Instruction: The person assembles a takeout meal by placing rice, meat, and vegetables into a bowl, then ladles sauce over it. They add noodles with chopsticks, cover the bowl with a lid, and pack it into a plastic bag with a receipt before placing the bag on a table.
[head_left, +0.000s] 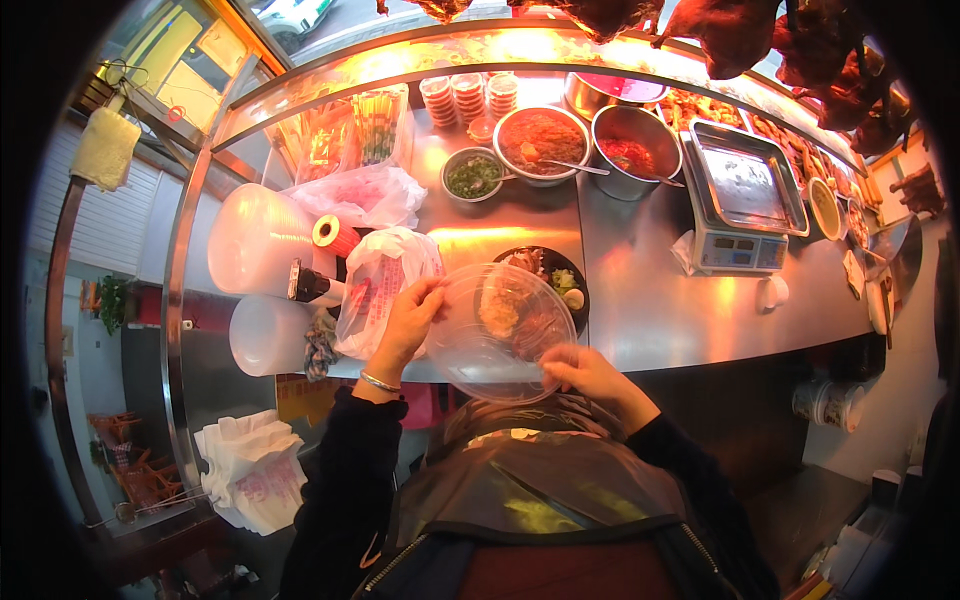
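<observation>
My left hand (409, 315), a bracelet at its wrist, pinches the left rim of a round clear plastic lid (461, 360). My right hand (589, 373) has its fingers on the lid's lower right rim and is slightly blurred. The lid is tilted above the steel counter's front edge. Behind it, partly seen through the plastic, stands a round black food container (583, 319). It holds rice, meat, chopped greens (562, 280) and what looks like a halved egg (574, 299). Whether the lid touches the container, I cannot tell.
Left are stacked clear containers (259, 238), a label roll (335, 235) and plastic bags (390, 277). Behind stand bowls of chopped scallions (472, 178) and red sauce (541, 139), plus a steel pot (636, 154). A scale (739, 251) stands right. Roast poultry (720, 34) hangs overhead.
</observation>
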